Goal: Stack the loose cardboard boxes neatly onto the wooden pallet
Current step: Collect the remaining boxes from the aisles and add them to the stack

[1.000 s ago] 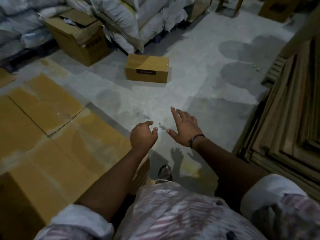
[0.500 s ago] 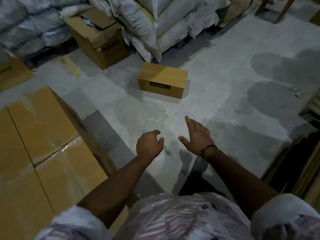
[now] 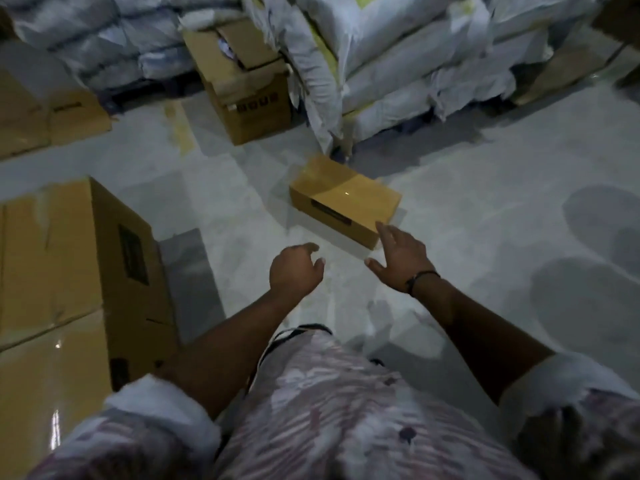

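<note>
Empty left hand [image 3: 294, 271] loosely curled, right hand [image 3: 401, 261] spread, near small cardboard box [image 3: 343, 199]: likely light, stiff; grip opposite ends.

The small cardboard box [image 3: 346, 199] is smooth brown card with a faint sheen on its top. Around it, the floor [image 3: 485, 209] looks like smooth pale concrete, blotched darker. Behind it, the white sacks [image 3: 398, 64] look crinkled and plastic-like. To its left, the stacked cartons [image 3: 52, 254] carry glossy tape.

White sacks [image 3: 398, 64] stacked at rear; grey concrete floor [image 3: 485, 188] bearing dark patches [image 3: 602, 216] at right.
</note>
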`<state>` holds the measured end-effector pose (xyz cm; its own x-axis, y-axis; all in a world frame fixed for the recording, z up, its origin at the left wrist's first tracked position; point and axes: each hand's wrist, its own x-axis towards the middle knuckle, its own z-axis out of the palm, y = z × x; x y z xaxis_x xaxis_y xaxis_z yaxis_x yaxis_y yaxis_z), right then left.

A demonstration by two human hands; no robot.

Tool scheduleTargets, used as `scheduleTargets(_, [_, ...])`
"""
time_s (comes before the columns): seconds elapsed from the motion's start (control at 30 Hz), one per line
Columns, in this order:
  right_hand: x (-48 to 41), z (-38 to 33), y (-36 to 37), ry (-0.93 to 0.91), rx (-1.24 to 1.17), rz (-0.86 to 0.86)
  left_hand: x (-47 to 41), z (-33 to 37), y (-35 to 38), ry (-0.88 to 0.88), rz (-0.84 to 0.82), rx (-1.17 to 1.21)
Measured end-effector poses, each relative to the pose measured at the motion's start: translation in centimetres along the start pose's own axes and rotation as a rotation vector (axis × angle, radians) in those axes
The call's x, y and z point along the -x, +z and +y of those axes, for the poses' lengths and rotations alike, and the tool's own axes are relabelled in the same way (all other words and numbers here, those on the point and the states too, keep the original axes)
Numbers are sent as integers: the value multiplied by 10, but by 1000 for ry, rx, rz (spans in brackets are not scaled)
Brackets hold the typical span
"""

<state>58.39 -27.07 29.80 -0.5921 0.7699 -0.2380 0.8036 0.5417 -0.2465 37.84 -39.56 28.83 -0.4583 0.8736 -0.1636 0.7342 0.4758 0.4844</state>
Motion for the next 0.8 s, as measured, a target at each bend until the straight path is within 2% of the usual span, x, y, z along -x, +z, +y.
scheduleTargets(0.17, [-80, 39, -24, -29, 37, -51, -62, 29, 12, -90, -21, 44])
scheduleTargets(0.47, [-256, 112, -46, -25, 101, -217, -246, 53, 67, -270, -113, 142])
scheduleTargets(0.67, [-377, 148, -75, -78, 142, -264, -341, 67, 90, -406, -179, 227])
scheduleTargets(0.8, [-457, 161, -59, -111, 151, -381, -377, 56, 120, -569, -188, 274])
